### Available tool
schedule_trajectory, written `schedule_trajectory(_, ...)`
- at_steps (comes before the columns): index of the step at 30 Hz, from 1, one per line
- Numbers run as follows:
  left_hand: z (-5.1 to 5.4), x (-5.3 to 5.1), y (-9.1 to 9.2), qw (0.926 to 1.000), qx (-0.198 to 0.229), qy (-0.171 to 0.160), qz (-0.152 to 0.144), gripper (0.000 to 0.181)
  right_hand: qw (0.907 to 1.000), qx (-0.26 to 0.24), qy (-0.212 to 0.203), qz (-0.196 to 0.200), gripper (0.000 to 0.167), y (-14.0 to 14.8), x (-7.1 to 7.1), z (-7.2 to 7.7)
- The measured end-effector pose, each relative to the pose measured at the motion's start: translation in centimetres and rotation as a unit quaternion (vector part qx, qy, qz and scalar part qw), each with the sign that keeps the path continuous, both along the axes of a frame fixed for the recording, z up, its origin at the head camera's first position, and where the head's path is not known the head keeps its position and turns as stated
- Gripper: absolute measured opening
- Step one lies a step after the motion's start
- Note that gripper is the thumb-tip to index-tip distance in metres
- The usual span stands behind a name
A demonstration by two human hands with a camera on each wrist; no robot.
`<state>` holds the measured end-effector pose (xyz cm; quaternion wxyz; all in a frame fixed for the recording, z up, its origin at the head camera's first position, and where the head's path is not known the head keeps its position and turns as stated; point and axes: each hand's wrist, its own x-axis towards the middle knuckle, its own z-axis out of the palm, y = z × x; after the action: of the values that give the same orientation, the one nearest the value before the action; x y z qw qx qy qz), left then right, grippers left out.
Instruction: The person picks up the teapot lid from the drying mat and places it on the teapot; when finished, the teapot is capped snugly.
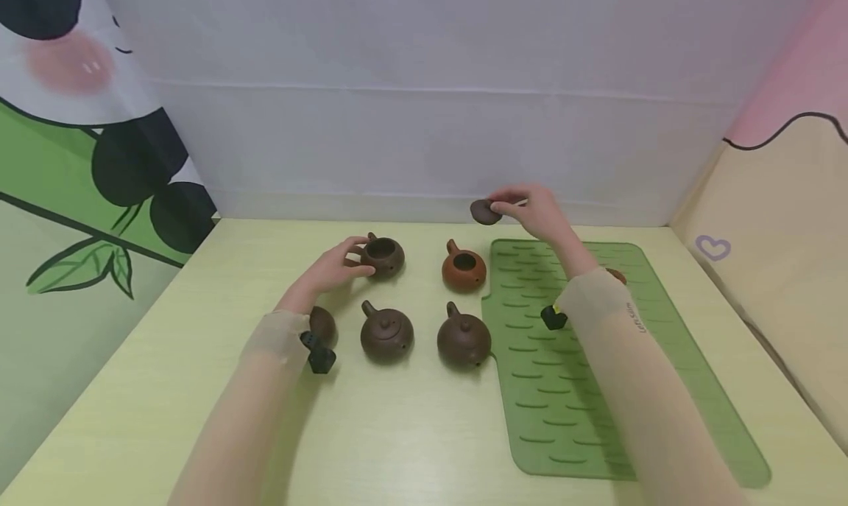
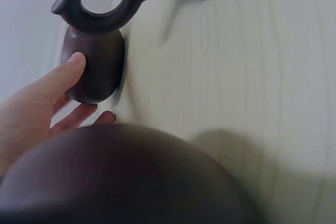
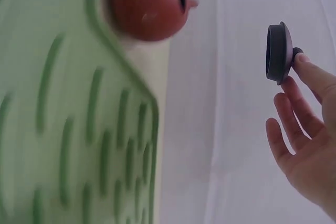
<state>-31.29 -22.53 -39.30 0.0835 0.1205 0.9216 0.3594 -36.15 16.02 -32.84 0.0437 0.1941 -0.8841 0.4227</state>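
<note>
A dark brown teapot (image 1: 392,267) stands lidless at the back, its round mouth facing up. My left hand (image 1: 334,266) holds its left side, with the thumb (image 2: 73,66) against the wall and fingers lower down. Raised above the table at the back, a dark teapot lid (image 1: 486,212) is pinched by its knob in my right hand (image 1: 533,211). The right wrist view shows this lid (image 3: 278,53) on edge, the other fingers spread away from it. A reddish-brown teapot (image 1: 464,276), also lidless, stands below and left of the right hand.
Two lidded dark teapots stand in front, one left (image 1: 387,338) and one right (image 1: 464,344). A dark rounded object (image 1: 323,325) is partly hidden by my left wrist. A green ridged mat (image 1: 550,447) lies right; a reddish-brown piece (image 1: 617,275) shows behind my right forearm.
</note>
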Motion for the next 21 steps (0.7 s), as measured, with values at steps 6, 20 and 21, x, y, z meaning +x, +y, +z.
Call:
schedule_trajectory(6, -0.3, -0.2, -0.2, 0.9997, 0.016, -0.014, 0.008, 0.065, 0.9984, -0.051, -0.007, 0.025, 0.025, -4.8, -0.3, 1.1)
schedule_trajectory(20, -0.3, -0.2, -0.5, 0.9997, 0.020, -0.011, 0.011, 0.061, 0.9942, -0.088, -0.020, 0.058, 0.024, -13.3, -0.2, 0.6)
schedule_trajectory(21, -0.3, -0.2, -0.5, 0.9997, 0.017, -0.010, 0.012, 0.062, 0.9940, -0.091, -0.017, 0.058, 0.024, -13.5, -0.2, 0.6)
